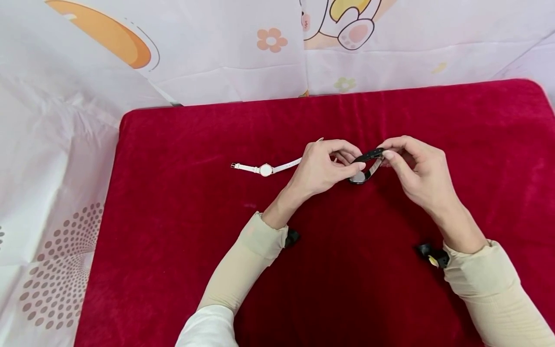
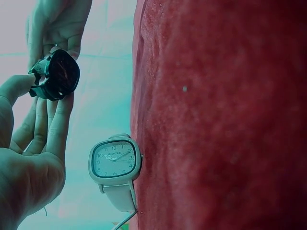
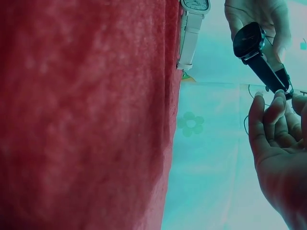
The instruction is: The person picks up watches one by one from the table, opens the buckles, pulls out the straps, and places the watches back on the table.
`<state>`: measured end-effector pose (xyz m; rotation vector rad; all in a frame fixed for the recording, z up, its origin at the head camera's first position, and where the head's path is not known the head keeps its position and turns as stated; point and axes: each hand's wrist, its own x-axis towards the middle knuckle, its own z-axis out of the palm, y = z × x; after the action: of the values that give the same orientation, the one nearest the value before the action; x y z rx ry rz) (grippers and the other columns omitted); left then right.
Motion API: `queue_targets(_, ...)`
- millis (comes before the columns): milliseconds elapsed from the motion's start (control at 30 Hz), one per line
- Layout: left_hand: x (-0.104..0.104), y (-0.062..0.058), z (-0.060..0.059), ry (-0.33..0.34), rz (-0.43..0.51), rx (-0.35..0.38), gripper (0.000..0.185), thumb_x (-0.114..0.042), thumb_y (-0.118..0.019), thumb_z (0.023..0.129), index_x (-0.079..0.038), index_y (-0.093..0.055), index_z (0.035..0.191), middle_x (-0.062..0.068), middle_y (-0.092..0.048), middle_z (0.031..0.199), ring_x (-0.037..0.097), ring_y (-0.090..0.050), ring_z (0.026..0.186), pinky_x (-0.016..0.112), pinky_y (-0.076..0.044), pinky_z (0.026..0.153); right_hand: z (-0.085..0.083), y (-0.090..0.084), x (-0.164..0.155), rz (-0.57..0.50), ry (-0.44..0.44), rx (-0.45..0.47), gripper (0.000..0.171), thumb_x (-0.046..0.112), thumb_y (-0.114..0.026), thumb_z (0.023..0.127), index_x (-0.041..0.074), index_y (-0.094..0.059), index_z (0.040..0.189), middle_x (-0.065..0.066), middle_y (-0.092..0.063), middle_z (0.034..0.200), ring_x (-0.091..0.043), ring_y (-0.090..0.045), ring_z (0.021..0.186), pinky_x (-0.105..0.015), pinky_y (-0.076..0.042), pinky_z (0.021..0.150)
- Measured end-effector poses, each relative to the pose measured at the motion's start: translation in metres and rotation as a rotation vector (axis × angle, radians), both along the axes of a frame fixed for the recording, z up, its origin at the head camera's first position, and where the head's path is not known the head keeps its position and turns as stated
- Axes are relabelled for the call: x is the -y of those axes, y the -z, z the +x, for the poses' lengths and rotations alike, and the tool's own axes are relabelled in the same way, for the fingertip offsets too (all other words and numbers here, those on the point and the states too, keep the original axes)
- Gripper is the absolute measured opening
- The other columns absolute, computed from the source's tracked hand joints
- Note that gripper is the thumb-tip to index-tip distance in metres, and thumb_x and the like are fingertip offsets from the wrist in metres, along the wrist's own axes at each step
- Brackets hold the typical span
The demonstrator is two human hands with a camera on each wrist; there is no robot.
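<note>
Both hands hold a black wristwatch (image 1: pixel 368 155) raised over the red cloth, its strap bent into a loop. My left hand (image 1: pixel 323 166) pinches it between thumb and fingers on the left side. With thumb and fingertips, my right hand (image 1: pixel 418 171) grips the end of the strap. In the left wrist view the dark dial (image 2: pixel 66 74) faces the camera, close to the left fingers. The right wrist view has the strap (image 3: pixel 266 72) stretching from the case to the right fingertips. The fastening at the strap's end is partly hidden by the fingers.
A white watch (image 1: pixel 266 169) with a small round face lies left of the left hand, its strap partly behind that hand. A pale watch with a squarish dial (image 2: pixel 115 159) stands behind the hands. Red cloth (image 1: pixel 182 231) covers the table; a printed curtain (image 1: pixel 217 43) hangs behind.
</note>
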<state>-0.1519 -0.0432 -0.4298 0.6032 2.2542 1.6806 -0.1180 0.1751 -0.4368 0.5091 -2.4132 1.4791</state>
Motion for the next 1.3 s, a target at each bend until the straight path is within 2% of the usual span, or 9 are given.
queue_targets(67,0.0003,0.0005,0.0001,0.001,0.014,-0.010,0.016,-0.013,-0.081,0.083,-0.008,-0.075,0.097,0.000,-0.072,0.081,0.007,-0.066,0.074,0.024,-0.055,0.070,-0.0001,-0.0003,0.0002,-0.051,-0.016,0.028,0.017,-0.012,-0.065,0.089,-0.007,-0.069,0.105,-0.005,-0.065,0.083,-0.005,-0.061,0.071,-0.011,-0.051,0.067)
queue_targets(167,0.0010,0.0013,-0.0007,0.003,-0.002,-0.039,0.017,-0.016,-0.082,0.083,-0.010,-0.075,0.097,-0.003,-0.072,0.081,0.005,-0.066,0.073,0.018,-0.047,0.086,-0.0005,-0.0017,0.0011,-0.121,-0.039,0.064,0.020,-0.016,-0.066,0.086,-0.009,-0.069,0.104,-0.004,-0.064,0.081,-0.008,-0.060,0.070,-0.014,-0.050,0.064)
queue_targets(300,0.0020,0.0037,-0.0016,0.010,0.011,-0.091,0.016,-0.017,-0.082,0.082,-0.011,-0.076,0.096,-0.006,-0.071,0.079,0.003,-0.066,0.072,0.017,-0.042,0.090,-0.0018,-0.0022,0.0026,-0.159,-0.063,0.089,0.022,-0.018,-0.067,0.084,-0.008,-0.071,0.104,-0.007,-0.064,0.081,-0.012,-0.058,0.069,-0.017,-0.046,0.059)
queue_targets(367,0.0020,0.0043,-0.0019,0.016,0.029,-0.098,0.015,-0.015,-0.082,0.082,-0.010,-0.075,0.095,-0.006,-0.071,0.078,0.004,-0.066,0.072,0.019,-0.049,0.079,-0.0030,-0.0017,0.0029,-0.179,-0.078,0.095,0.021,-0.016,-0.067,0.085,-0.008,-0.071,0.104,-0.010,-0.066,0.084,-0.013,-0.058,0.069,-0.018,-0.045,0.058)
queue_targets(600,0.0002,0.0032,-0.0034,0.031,-0.021,-0.090,0.013,-0.019,-0.082,0.084,-0.013,-0.075,0.094,-0.008,-0.070,0.080,0.002,-0.065,0.073,0.017,-0.030,0.098,-0.0036,0.0007,0.0025,-0.285,-0.089,0.123,0.014,-0.015,-0.065,0.087,-0.013,-0.069,0.101,-0.011,-0.065,0.082,-0.014,-0.058,0.069,-0.018,-0.042,0.058)
queue_targets(800,-0.0035,0.0043,-0.0019,0.052,0.007,-0.084,0.011,-0.016,-0.080,0.085,-0.012,-0.072,0.093,-0.007,-0.070,0.081,0.003,-0.065,0.074,0.015,-0.036,0.093,-0.0013,0.0028,0.0038,-0.392,-0.102,0.126,0.013,-0.014,-0.062,0.089,-0.018,-0.065,0.102,-0.014,-0.064,0.079,-0.013,-0.063,0.070,-0.019,-0.044,0.058)
queue_targets(967,-0.0058,0.0053,-0.0013,0.073,0.039,-0.076,0.012,-0.009,-0.078,0.084,-0.009,-0.069,0.091,-0.004,-0.069,0.081,0.004,-0.065,0.075,0.023,-0.055,0.072,-0.0004,0.0017,0.0065,-0.325,-0.071,0.093,0.013,-0.018,-0.059,0.089,-0.018,-0.065,0.100,-0.007,-0.063,0.076,-0.009,-0.059,0.067,-0.018,-0.041,0.055)
queue_targets(1100,-0.0059,0.0070,-0.0014,0.085,0.031,-0.118,0.013,-0.008,-0.078,0.084,-0.011,-0.067,0.091,-0.005,-0.068,0.080,0.003,-0.065,0.073,0.023,-0.051,0.078,-0.0004,0.0020,0.0078,-0.269,-0.046,0.066,0.012,-0.018,-0.057,0.089,-0.018,-0.064,0.099,-0.003,-0.062,0.076,-0.007,-0.057,0.066,-0.017,-0.040,0.055)
queue_targets(1300,-0.0053,0.0070,0.0004,0.099,0.062,-0.093,0.015,-0.006,-0.078,0.084,-0.009,-0.066,0.091,-0.003,-0.068,0.081,0.005,-0.064,0.073,0.025,-0.055,0.069,0.0002,0.0036,0.0072,-0.229,-0.031,0.066,0.011,-0.015,-0.057,0.092,-0.015,-0.063,0.101,-0.003,-0.061,0.077,-0.008,-0.056,0.067,-0.017,-0.042,0.058)
